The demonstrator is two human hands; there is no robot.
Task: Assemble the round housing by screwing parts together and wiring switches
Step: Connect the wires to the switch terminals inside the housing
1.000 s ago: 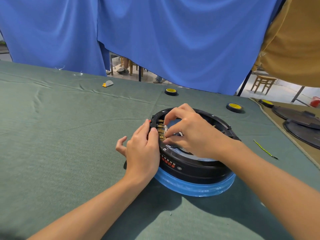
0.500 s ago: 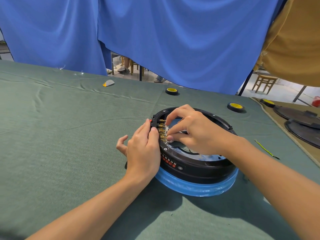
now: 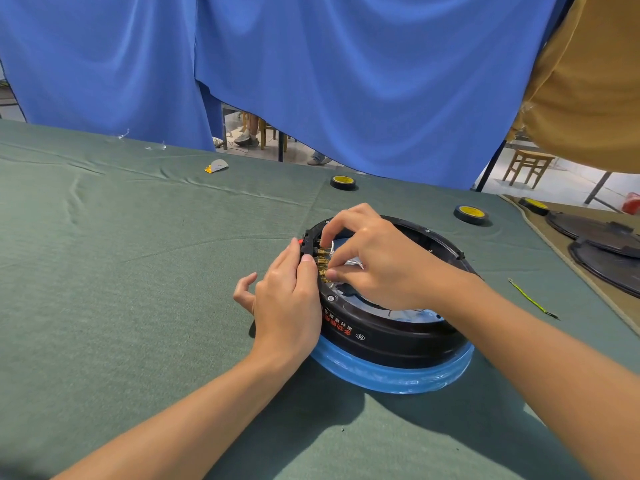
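Seen from my head camera: a round black housing (image 3: 398, 336) sits open side up on a blue base ring (image 3: 391, 375), on a green-clothed counter (image 3: 138, 271), just in front of me and a little to the right. My left grip (image 3: 287, 299) is spread, its fingers pressed against the outer wall beside a red switch (image 3: 300, 241), the thumb tip on the rim. My right grip (image 3: 377, 261) reaches inside, thumb and forefinger clamped on the brass terminals (image 3: 322, 261), where white wires (image 3: 353, 263) gather.

This looks like the wiring step. To do it well I judge I should brace the switch from outside with the left, push each connector straight onto its blade rather than at a slant, and check that it seats fully – a bent blade or a loose fit is the risk.

Counted: one housing, one red switch showing, three black tape rolls with yellow centres (image 3: 343, 182), two dark round covers (image 3: 609, 268) at the far right, one loose green-yellow wire (image 3: 531, 299), and one small grey-and-yellow scrap (image 3: 216, 166). The terminals stand in a short column – too crowded to count
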